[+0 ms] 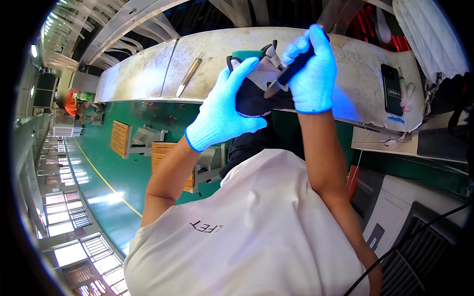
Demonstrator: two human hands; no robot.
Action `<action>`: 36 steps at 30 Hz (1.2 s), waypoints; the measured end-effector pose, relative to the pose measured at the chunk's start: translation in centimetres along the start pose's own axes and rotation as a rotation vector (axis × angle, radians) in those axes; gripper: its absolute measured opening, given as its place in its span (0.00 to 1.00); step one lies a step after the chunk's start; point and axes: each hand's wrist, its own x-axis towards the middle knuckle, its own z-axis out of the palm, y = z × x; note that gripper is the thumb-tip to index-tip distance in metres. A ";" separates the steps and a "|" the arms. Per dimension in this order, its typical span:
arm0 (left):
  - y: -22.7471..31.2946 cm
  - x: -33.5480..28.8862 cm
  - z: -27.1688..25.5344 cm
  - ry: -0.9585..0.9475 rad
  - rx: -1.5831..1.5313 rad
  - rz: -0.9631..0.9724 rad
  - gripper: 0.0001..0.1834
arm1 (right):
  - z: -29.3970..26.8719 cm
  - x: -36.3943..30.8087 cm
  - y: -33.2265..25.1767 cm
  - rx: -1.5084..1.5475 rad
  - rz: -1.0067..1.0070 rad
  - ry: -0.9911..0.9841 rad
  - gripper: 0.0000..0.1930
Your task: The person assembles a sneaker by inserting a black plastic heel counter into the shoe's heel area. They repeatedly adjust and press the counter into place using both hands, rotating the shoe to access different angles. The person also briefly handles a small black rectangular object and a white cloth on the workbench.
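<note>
A shoe (253, 94) in black, pale grey and green is held over the front edge of the worktable. My left hand (220, 111), in a knitted glove with a blue cuff, wraps round its left side. The gloved right hand (316, 76) grips the black handle of a knife-like tool (287, 74), its fingers closed round it. The tool's short metal blade points down and left and lies against or just over the shoe's side; I cannot tell which. My fingers hide part of the shoe and the handle.
On the pale, stained worktable (133, 74) lies a slim wooden-handled tool (189, 76) to the left. A dark phone (391, 91) rests at the right, beside white cloth (429, 34). Slatted wooden seats (120, 139) stand on the green floor. A person in orange (70, 103) is far left.
</note>
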 end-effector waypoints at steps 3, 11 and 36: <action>0.3 0.2 0.2 0.011 0.048 0.021 0.66 | 0.3 1.2 2.3 -0.032 -0.089 -0.001 0.21; 0.6 0.3 0.9 0.094 0.044 -0.010 0.62 | -0.6 0.6 2.0 0.016 0.010 -0.135 0.28; -1.9 -1.1 1.9 0.204 -0.131 -0.086 0.59 | -3.2 0.9 1.6 -0.123 -0.055 -0.074 0.30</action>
